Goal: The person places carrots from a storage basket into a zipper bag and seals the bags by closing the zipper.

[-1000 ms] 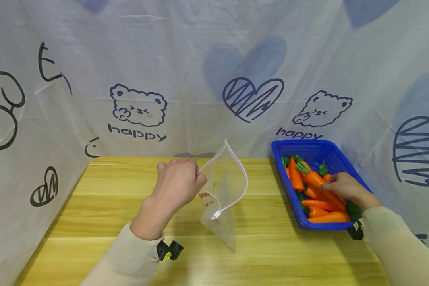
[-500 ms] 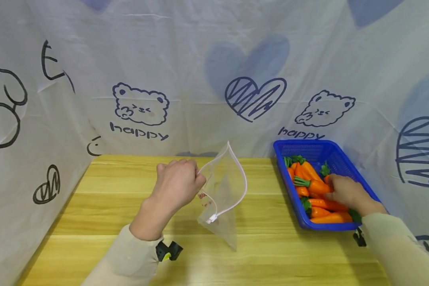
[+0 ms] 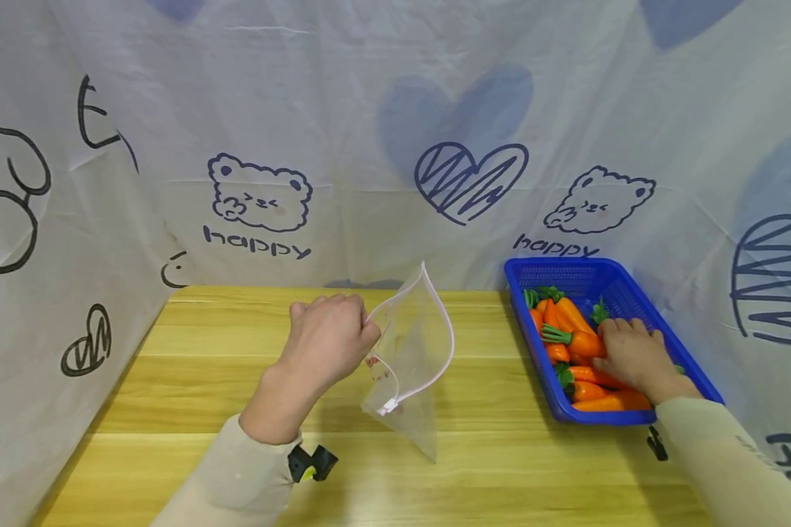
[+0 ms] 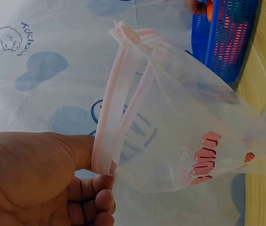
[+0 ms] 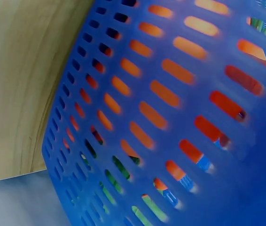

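Fingers [image 4: 105, 200] of the left hand [image 3: 332, 333] pinch a clear plastic bag [image 3: 414, 359], likely spreading its mouth; right hand [image 3: 636, 357], grip indeterminable, covers orange carrots [image 3: 588, 344] in a blue perforated basket [image 3: 603, 418].

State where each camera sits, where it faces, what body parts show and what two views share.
Head: worn on the head, facing forward and down at the table, clear bag and blue basket; left grip, right grip and sleeves show.
Left wrist: on that wrist, facing past the visible left grip to the bag and printed curtain; a bit of right grip shows.
Right wrist: on that wrist, facing the basket's slotted wall up close; no grip clearly visible.
Head and left wrist share bag and basket.
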Available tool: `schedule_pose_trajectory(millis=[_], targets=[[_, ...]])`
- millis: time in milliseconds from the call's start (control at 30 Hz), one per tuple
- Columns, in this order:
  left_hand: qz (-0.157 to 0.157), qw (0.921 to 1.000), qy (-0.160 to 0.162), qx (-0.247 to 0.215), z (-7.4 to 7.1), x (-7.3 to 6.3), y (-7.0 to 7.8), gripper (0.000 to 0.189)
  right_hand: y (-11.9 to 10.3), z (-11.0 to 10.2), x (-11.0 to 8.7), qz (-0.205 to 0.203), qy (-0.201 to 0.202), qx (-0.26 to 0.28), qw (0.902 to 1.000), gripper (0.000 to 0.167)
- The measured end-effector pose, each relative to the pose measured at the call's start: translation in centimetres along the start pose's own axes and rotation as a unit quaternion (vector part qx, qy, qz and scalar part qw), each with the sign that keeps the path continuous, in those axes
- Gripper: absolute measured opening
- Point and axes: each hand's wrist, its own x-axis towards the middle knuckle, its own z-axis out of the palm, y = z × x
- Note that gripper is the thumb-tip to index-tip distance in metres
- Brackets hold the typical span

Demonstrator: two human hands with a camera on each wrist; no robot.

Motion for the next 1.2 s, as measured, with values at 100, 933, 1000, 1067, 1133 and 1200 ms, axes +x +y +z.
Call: schedule_pose_trajectory(millis=[100, 933, 1000, 1067, 1133, 1200], targets=[[0.000, 1.0000, -0.001, -0.002, 0.0, 0.0, 0.0, 0.024, -0.1, 0.3, 0.0, -0.001, 0.010, -0.007, 0.9999, 0.056], [0.000, 0.9999, -0.007, -0.012, -0.1, -0.3, 0.0, 0.022, 0.0, 0.5, -0.3, -0.042, 0.035, -0.041, 0.9977, 0.059], [0.000, 0.9999, -0.007, -0.011, 0.0, -0.3, -0.1, 0.023, 0.0, 0.4, -0.4, -0.047, 0.039, -0.047, 0.9970, 0.058], [0.000, 0.9999, -0.008, -0.009, 0.0, -0.3, -0.1, 0.023, 0.0, 0.2, -0.5, -0.054, 0.045, -0.054, 0.9960, 0.057], [0.001, 1.0000, -0.007, -0.006, -0.1, -0.3, -0.2, 0.023, -0.1, -0.1, -0.5, -0.059, 0.053, -0.059, 0.9951, 0.056], [0.001, 1.0000, -0.007, -0.003, -0.1, -0.3, -0.2, 0.024, -0.1, -0.5, -0.6, -0.062, 0.062, -0.064, 0.9941, 0.056]])
